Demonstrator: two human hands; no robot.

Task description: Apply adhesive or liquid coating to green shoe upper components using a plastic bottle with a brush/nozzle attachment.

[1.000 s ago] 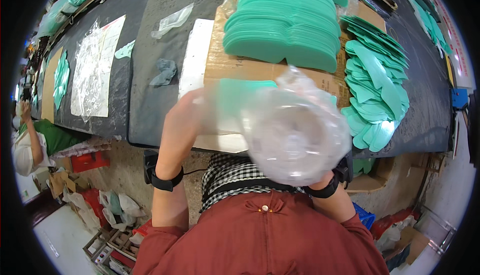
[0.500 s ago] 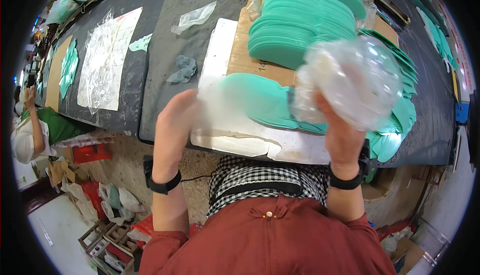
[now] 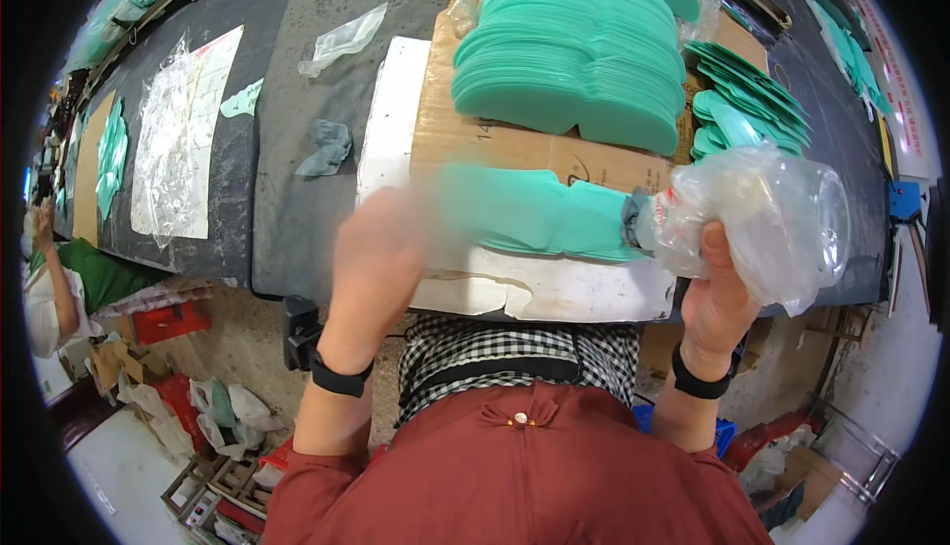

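Observation:
My right hand [image 3: 717, 293] is closed around what looks like a clear bottle wrapped in crumpled clear plastic [image 3: 767, 218]. A dark, cloth-like tip [image 3: 634, 220] on its left end meets the right end of some thin mint-green cut pieces [image 3: 554, 210]. These lie flat at the front of a cardboard sheet, over a white board [image 3: 554, 283]. My left hand [image 3: 381, 253] is at the left end of the green pieces. Motion smears its fingers, so their grip and any contact are unclear. Behind stands a thick stack of rounded mint-green pieces [image 3: 569, 55].
More green pieces [image 3: 747, 99] lie fanned out at the right. On the dark table are a clear plastic scrap [image 3: 343, 40], a greyish scrap [image 3: 326, 147] and a plastic-covered sheet [image 3: 183, 139]. Another person's arm [image 3: 57, 268] shows at the far left.
The wrapped bottle and my right hand have moved right and slightly down; the dark tip is now at the pieces' right end. My left hand has moved down. The whole view has shifted a little.

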